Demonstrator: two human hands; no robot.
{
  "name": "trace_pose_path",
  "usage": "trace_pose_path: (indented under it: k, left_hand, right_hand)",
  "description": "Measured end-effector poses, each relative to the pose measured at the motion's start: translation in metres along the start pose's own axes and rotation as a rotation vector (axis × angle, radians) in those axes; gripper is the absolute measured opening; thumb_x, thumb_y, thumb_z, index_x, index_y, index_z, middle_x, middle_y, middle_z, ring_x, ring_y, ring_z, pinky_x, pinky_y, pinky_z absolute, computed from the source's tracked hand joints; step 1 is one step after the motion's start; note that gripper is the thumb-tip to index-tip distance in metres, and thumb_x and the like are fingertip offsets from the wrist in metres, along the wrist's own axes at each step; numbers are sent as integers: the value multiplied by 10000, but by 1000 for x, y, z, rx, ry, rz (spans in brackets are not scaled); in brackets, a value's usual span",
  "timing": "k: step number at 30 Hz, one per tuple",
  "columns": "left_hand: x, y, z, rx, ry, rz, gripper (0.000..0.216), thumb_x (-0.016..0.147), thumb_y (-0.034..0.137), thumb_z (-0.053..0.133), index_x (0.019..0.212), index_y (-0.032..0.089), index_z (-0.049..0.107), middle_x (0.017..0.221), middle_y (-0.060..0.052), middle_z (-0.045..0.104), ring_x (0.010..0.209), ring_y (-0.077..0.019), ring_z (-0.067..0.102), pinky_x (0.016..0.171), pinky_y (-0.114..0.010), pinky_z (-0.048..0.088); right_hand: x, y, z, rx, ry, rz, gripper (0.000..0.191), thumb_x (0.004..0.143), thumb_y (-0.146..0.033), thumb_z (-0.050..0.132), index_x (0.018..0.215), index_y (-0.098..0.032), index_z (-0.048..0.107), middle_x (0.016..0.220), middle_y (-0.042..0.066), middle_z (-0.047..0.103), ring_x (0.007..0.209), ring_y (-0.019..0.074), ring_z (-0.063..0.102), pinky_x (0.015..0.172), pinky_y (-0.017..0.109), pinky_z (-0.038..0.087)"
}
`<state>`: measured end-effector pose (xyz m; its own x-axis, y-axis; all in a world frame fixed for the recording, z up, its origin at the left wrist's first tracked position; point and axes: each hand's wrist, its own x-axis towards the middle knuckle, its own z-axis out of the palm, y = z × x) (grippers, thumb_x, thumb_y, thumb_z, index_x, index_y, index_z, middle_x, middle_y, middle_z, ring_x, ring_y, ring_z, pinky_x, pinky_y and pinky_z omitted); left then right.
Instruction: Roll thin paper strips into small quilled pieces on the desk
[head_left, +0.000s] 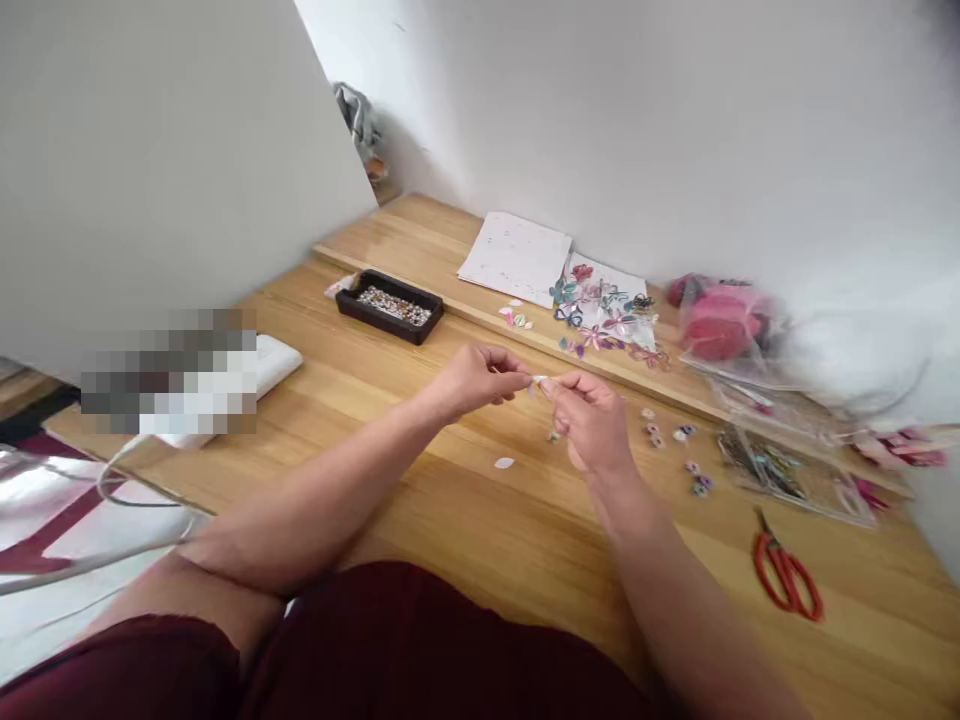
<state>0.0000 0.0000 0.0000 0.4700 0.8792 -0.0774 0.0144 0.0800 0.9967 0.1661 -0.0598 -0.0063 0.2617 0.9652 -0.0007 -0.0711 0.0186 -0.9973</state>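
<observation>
Over the middle of the wooden table (450, 500), my two hands meet at the fingertips. My left hand (487, 380) is closed in a pinch on one side of a small pale piece (538, 379). From the other side, my right hand (589, 410) pinches the same piece between thumb and forefinger. The piece is too small to tell its kind, and the fingers cover part of it. Below the hands, a white petal-shaped piece (504, 463) lies flat on the wood.
A black tray (349, 305) holds many small beads. Colourful flower shapes (600, 300) and white sheets (517, 255) lie at the back. Small bead clusters (697, 480), a clear bag (795, 475) and red-handled scissors (784, 580) are on the right. A white device (277, 360) with a cable sits left.
</observation>
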Motion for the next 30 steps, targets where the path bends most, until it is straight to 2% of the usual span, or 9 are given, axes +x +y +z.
trace_pose_path:
  k: [12,21,30]
  left_hand:
    - [1,0,-1,21,1,16,180,755,301,748,763,130,690,620,3,621,568,-72,533,510,-174,381]
    - [0,3,-1,-9,20,28,199,737,314,753,753,127,685,591,10,606,545,-69,501,512,-185,358]
    - [0,1,-1,-18,35,44,196,723,307,766,748,130,684,581,12,601,562,-74,511,515,-183,356]
  right_hand:
    - [1,2,-1,-4,-25,39,305,661,-406,858,697,-179,656,436,-81,412,393,45,292,384,201,219]
    - [0,0,2,-5,-81,89,342,634,-417,873,752,-171,666,525,-49,514,438,49,355,390,187,235]
    - [-3,5,8,19,-60,136,323,658,-398,859,731,-176,636,451,-67,492,389,46,341,376,198,222]
